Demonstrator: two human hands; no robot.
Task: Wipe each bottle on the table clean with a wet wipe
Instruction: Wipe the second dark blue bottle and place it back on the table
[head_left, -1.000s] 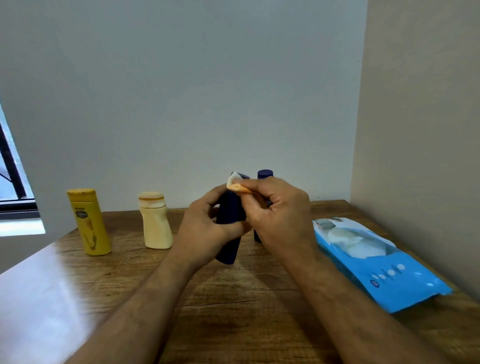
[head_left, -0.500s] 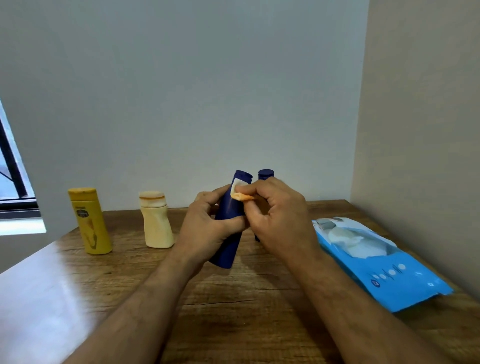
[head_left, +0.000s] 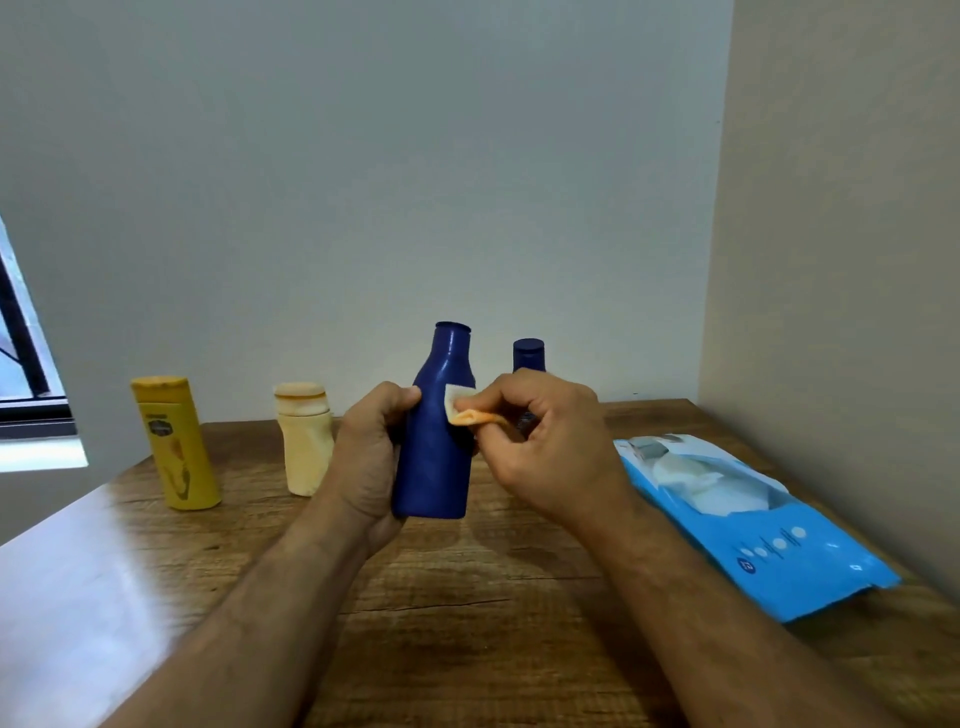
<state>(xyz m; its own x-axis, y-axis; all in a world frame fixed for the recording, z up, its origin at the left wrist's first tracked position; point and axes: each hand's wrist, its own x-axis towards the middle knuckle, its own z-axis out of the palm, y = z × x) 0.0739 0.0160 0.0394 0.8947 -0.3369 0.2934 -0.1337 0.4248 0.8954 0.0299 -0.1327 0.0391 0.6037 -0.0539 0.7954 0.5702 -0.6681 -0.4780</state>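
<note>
Left grip (head_left: 371, 457) clasps the upright blue bottle (head_left: 436, 447); right grip (head_left: 540, 441) pinches a wipe (head_left: 460, 408) against it.

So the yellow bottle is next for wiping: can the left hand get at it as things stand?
Probably not yet: the left hand grips the blue bottle. The path to the yellow bottle looks free.

Soft daylight from the left window (head_left: 21, 364), glare on the table (head_left: 78, 571).

Bare wooden table (head_left: 467, 639) lies open in front and at near left. Obstacles — yellow bottle (head_left: 176, 441) and cream bottle (head_left: 306, 439) at back left, wipes pack (head_left: 753, 525) against the right wall (head_left: 841, 260).
</note>
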